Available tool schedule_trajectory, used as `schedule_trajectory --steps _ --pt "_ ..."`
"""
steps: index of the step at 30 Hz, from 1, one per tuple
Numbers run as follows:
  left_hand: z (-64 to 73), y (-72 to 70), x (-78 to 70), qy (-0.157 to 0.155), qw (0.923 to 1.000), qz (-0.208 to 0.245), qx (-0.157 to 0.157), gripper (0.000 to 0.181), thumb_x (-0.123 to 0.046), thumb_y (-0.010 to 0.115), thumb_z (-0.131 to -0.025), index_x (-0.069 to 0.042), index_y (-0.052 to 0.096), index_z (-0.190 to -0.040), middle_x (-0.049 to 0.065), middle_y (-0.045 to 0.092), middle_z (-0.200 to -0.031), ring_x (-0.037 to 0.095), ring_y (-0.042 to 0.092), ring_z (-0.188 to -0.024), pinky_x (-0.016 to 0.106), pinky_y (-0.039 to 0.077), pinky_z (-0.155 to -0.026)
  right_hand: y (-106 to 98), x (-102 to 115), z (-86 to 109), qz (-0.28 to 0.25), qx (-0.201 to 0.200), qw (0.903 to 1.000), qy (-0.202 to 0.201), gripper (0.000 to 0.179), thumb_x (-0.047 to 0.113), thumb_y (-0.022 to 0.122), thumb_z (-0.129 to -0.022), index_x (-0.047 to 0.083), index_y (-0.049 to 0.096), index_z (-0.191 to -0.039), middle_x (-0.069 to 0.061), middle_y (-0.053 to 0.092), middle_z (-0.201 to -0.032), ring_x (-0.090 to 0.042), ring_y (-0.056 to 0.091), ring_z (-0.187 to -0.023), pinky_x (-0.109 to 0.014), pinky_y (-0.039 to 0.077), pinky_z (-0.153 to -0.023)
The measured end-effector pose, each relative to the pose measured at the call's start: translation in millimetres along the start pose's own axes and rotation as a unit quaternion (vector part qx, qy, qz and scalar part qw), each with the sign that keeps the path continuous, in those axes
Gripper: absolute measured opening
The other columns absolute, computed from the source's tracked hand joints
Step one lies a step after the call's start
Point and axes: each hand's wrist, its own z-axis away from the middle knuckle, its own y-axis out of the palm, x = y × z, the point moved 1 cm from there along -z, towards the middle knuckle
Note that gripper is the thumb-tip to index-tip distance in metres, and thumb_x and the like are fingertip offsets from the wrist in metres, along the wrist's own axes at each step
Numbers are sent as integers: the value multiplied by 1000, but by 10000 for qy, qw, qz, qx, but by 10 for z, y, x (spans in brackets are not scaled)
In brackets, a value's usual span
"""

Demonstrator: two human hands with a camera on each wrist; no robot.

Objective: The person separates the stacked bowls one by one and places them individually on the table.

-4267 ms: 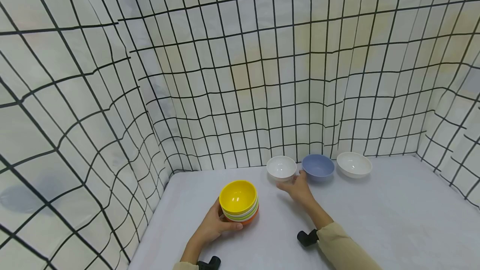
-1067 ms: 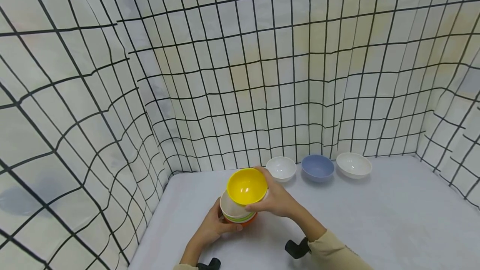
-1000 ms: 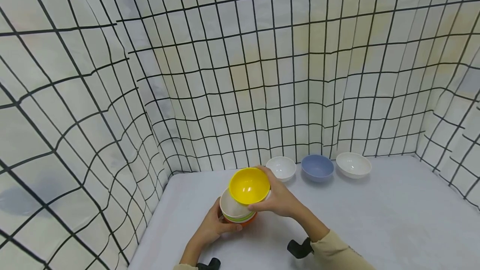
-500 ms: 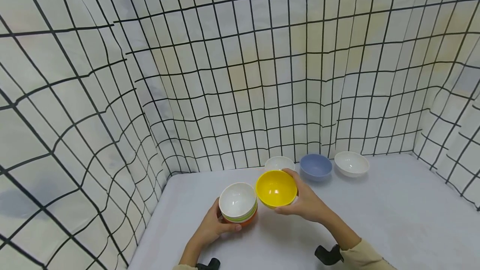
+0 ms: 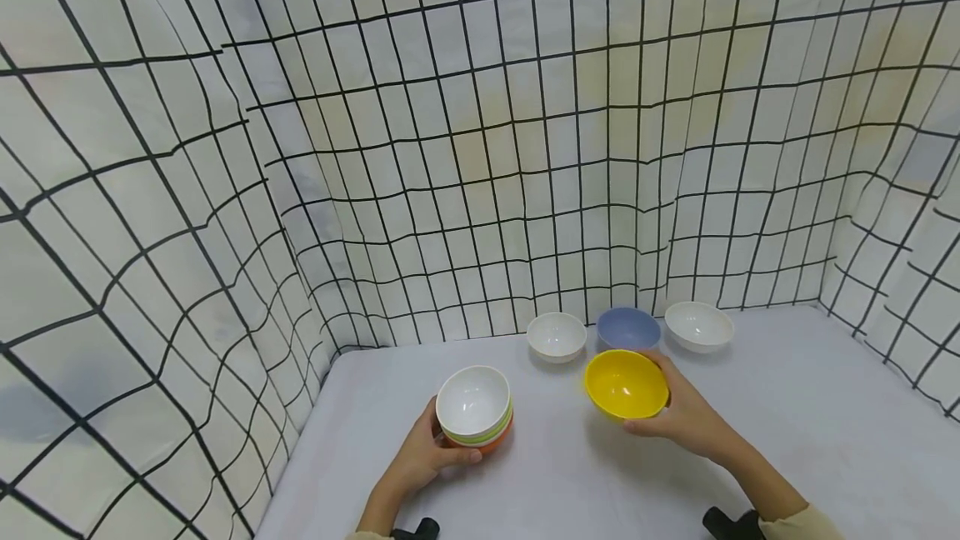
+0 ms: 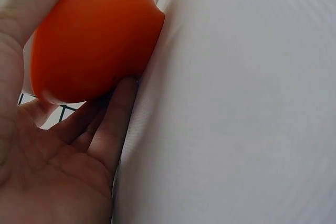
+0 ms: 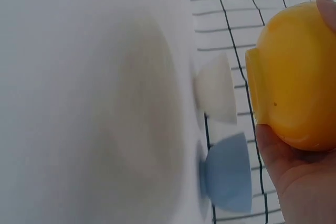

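My right hand (image 5: 686, 411) grips a yellow bowl (image 5: 626, 384) by its right side, thumb at the near rim. In the right wrist view the yellow bowl (image 7: 299, 77) hangs above the white tabletop. A stack of bowls stands left of it, a white bowl (image 5: 474, 401) on top, a green rim beneath and an orange bowl (image 5: 498, 437) at the bottom. Around the left side of the stack curls my left hand (image 5: 423, 452), its thumb along the front. The left wrist view has the orange bowl (image 6: 100, 35) between thumb and fingers, the fingers low by the table.
Along the back of the table (image 5: 555, 473) stand a white bowl (image 5: 557, 337), a blue bowl (image 5: 628, 327) and another white bowl (image 5: 699, 327). The yellow bowl partly covers the blue one's front. A white backdrop with black grid lines (image 5: 480, 148) rises behind and to both sides.
My right hand came from near the back bowls, lifted the yellow bowl off the stack and carried it right, uncovering the white bowl beneath. The left hand stays on the stack.
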Motion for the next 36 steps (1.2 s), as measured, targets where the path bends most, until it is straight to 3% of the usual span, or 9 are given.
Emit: schedule_trajectory --steps 6,14,21,36 --pt "15 6 12 17 9999 -109 -36 110 -23 98 -65 -18 36 -155 5 50 -155 36 37 -151 63 21 -127 -232 -151 106 251 -144 9994 179 104 35 89 -77 12 26 -155 -14 46 -150 -30 53 -126 -31 53 -98" --pt "1 -4 -1 51 10000 -74 -35 108 -23 98 -66 -18 37 -154 5 51 -154 35 39 -150 63 22 -127 -472 -375 155 545 -421 9964 502 101 37 85 -83 9 22 -157 -17 44 -150 -30 50 -126 -44 51 -102" --pt "-9 -2 -16 24 10000 -71 -23 108 -23 98 -65 -18 37 -154 5 51 -154 35 38 -151 63 22 -127 -593 -566 184 573 -591 9922 942 108 43 82 -85 2 14 -159 -27 35 -154 -40 45 -131 -69 42 -110" --pt "-9 5 -18 72 9999 -70 11 107 -21 98 -66 -16 38 -154 6 51 -153 35 40 -150 62 23 -127 -804 -755 217 824 -560 9860 1339 118 47 80 -85 -4 4 -160 -35 23 -159 -51 35 -138 -77 32 -112"
